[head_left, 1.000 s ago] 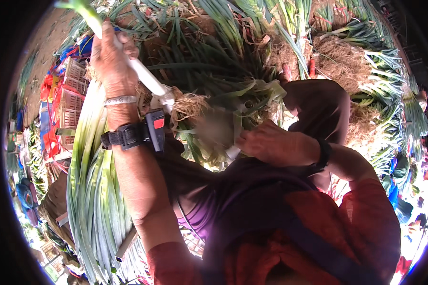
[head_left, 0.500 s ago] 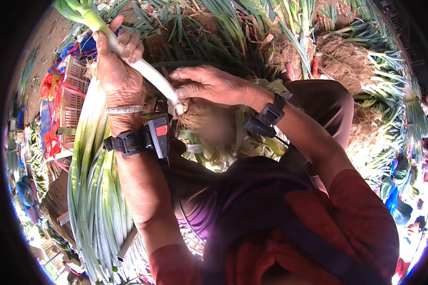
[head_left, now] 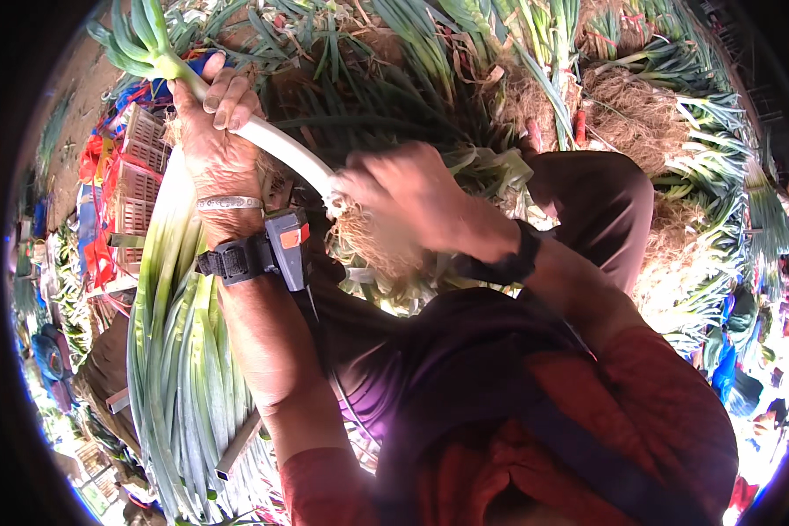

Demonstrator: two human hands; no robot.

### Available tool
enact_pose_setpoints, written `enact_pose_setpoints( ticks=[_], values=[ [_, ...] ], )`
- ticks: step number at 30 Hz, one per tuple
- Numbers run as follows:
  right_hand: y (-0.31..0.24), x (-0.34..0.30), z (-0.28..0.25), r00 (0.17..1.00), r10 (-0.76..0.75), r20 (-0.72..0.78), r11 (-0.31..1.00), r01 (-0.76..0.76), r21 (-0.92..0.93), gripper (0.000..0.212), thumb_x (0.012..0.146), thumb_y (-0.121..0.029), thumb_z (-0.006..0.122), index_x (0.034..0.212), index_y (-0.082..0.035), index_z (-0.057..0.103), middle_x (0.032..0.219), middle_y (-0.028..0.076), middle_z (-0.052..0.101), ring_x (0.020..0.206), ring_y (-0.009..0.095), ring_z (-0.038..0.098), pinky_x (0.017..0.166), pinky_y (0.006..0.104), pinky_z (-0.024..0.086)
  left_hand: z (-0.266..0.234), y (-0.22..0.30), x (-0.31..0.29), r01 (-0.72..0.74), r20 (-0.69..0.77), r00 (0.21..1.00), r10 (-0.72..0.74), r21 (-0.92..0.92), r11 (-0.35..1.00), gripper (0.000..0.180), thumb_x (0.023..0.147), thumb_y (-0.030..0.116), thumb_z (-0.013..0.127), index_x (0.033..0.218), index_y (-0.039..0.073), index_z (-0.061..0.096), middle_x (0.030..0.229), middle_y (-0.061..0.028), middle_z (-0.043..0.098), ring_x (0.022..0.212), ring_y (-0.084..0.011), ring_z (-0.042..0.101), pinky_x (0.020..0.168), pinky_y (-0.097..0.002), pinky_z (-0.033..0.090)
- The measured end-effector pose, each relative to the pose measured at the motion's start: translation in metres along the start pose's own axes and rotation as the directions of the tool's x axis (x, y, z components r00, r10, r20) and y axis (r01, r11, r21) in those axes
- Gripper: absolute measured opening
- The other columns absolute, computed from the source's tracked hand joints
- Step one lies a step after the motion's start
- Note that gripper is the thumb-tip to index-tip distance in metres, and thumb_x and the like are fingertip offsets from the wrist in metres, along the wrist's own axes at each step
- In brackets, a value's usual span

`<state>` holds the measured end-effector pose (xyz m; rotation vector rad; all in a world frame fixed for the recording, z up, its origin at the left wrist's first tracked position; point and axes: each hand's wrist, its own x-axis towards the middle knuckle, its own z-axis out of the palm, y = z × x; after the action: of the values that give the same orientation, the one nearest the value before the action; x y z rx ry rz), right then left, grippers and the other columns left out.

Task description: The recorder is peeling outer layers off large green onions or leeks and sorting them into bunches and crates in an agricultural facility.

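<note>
My left hand (head_left: 215,123) is wrapped round a long green onion (head_left: 287,156) just below its green leaves. The white shank slants down to the right and ends in a tuft of pale brown roots (head_left: 368,241). Close against the root end is my right hand (head_left: 412,195), blurred by motion, its fingers curled in. What they pinch, if anything, is hidden. Below my left hand, a thick bunch of green onions (head_left: 171,351) hangs down beside my left forearm.
Plastic crates (head_left: 138,175) with red and blue sheeting stand at the left. Bundled green onions with matted roots (head_left: 627,110) line the right side. Loose leaves (head_left: 394,123) cover the ground ahead. A metal bar (head_left: 239,445) sticks out beside my left forearm. My right knee (head_left: 592,206) is bent.
My right hand has turned and shifted right and slightly down, its fingers drawing in from a straighter pose. The held onion has tilted slightly, with more of its leaves and roots showing.
</note>
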<state>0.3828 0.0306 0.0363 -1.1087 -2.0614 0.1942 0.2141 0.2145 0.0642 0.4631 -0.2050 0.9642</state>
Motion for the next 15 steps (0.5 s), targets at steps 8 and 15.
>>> enact_pose_setpoints(
  ticks=[8,15],
  values=[
    [-0.034,-0.093,-0.06,0.419,0.529,0.738,0.281,-0.907,0.314,0.032,0.089,-0.04,0.06,0.092,-0.008,0.064,0.068,0.003,0.062,0.058,0.017,0.058,0.056,0.0352,0.046,-0.005,0.049,0.001,-0.224,-0.021,0.972,0.233,0.203,0.953,0.063,0.096,0.052,0.036,0.098,-0.007,0.054,0.061,-0.0002,0.035,0.047,-0.0101,0.032,0.041,-0.0234,0.032],
    [0.022,-0.035,-0.054,0.893,0.404,0.2,0.887,-0.436,0.155,0.03,0.095,-0.024,0.053,0.113,-0.001,0.056,0.092,0.011,0.066,0.076,0.013,0.062,0.056,0.0277,0.048,0.017,0.028,-0.006,-0.298,-0.092,0.918,0.385,0.481,0.825,0.057,0.096,0.054,0.036,0.101,0.001,0.056,0.061,0.0018,0.035,0.047,-0.0074,0.029,0.039,-0.0213,0.027]
  ],
)
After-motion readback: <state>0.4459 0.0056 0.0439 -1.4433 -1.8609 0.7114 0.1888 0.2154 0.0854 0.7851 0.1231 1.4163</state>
